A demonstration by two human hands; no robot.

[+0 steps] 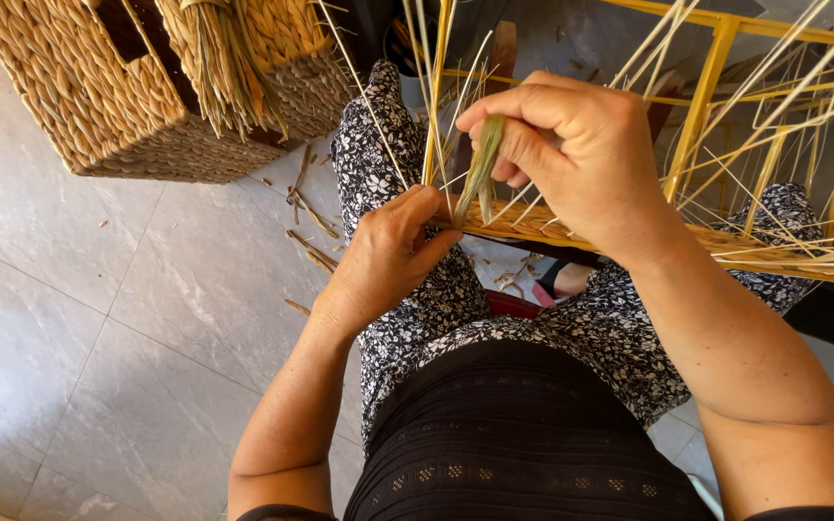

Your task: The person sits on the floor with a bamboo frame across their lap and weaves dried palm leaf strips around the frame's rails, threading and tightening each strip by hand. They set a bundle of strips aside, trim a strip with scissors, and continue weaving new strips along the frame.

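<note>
The right hand (581, 154) arches over the lap, wrist bent, thumb and fingers pinching a greenish flat grass strand (481, 174) that hangs down. The left hand (388, 256), just left and nearer, curls closed around the wrapped bar of a yellow metal frame (702, 106). Thin dry straws fan out right. A coarse woven basket (98, 106) sits far left on the grey tiled floor (69, 328).

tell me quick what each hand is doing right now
Left hand: closed on the yellow frame bar.
Right hand: pinching a greenish fibre strand.
</note>
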